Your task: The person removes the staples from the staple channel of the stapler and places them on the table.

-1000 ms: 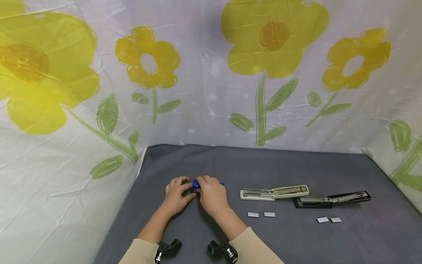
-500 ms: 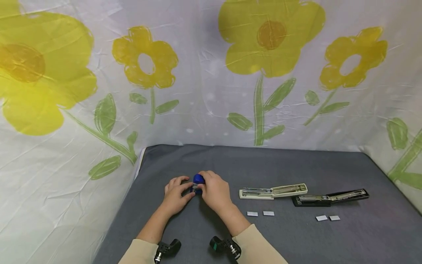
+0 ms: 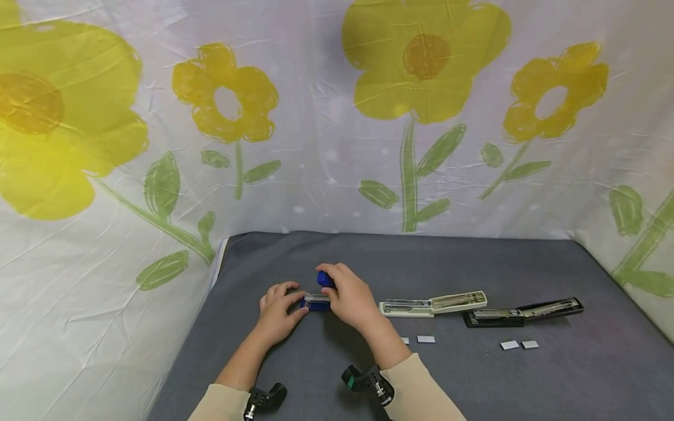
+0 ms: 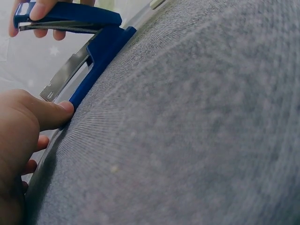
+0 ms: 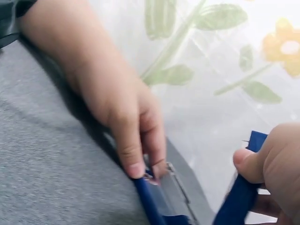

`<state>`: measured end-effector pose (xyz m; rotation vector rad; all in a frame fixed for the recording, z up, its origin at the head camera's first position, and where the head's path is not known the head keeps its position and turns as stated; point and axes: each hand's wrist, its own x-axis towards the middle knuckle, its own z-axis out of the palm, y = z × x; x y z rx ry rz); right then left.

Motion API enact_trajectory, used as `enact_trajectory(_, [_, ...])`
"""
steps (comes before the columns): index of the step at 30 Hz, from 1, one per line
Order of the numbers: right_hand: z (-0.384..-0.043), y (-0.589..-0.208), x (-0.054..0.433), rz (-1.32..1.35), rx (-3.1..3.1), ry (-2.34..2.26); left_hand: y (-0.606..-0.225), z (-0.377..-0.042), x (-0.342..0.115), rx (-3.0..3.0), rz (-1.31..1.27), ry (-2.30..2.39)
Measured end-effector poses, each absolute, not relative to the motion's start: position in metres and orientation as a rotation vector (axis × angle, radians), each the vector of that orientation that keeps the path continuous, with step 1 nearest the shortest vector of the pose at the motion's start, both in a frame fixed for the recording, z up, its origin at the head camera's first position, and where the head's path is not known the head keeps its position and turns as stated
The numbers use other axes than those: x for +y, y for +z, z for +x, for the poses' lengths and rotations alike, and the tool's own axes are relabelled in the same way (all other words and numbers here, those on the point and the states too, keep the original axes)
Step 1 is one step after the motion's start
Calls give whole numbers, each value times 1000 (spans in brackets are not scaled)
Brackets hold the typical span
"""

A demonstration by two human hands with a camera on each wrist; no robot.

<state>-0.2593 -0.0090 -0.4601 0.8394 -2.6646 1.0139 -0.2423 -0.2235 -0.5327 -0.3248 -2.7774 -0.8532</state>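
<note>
Open blue stapler [image 4: 102,40] on grey cloth [image 4: 187,117], a hand at each free end.
The left hand [image 4: 21,124] sets its thumb against the near end of the base [image 4: 96,68], other fingertips showing below; the right hand [image 4: 41,8], partly cut off by the top edge, grips the raised upper arm [image 4: 77,15] by its tip, while a silver metal rail [image 4: 68,72] slants alongside the base, before a pale backdrop [image 4: 28,61].

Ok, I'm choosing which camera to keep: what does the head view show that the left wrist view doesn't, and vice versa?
Head view only: the black stapler, small white strips.
Left wrist view only: the metal underside of the raised blue top.
Both: the blue stapler, left hand at its base, right hand on its top.
</note>
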Motion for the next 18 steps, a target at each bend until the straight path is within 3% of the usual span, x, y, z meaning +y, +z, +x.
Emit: enact_trajectory(18, [-269,-438,27,748,-2756,1365,-530,-242,-223,-2778,-337,-870])
